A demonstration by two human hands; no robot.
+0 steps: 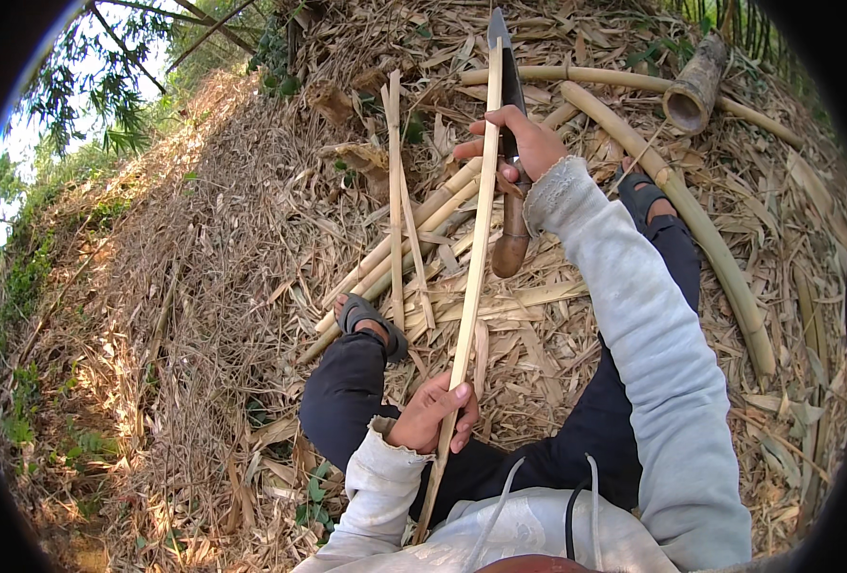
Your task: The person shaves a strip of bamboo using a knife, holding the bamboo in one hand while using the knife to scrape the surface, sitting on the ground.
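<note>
At frame centre, the left hand [433,415] closes its fingers around a long bamboo strip [476,244]. Higher up, the right hand [524,143] grips a wooden-handled knife [511,172] against the strip.

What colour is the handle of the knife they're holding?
The knife handle is reddish-brown wood, gripped by the right hand; the head view shows it best.

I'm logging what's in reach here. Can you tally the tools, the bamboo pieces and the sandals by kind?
Long-bladed knife with wooden handle, gripped by the right hand: 1
Bamboo strip held by the left hand: 1
Loose split strips on the ground: about 2
Whole bamboo poles clearly seen: about 3
Cut hollow bamboo section: 1
Sandals: 2
Total: about 10
</note>
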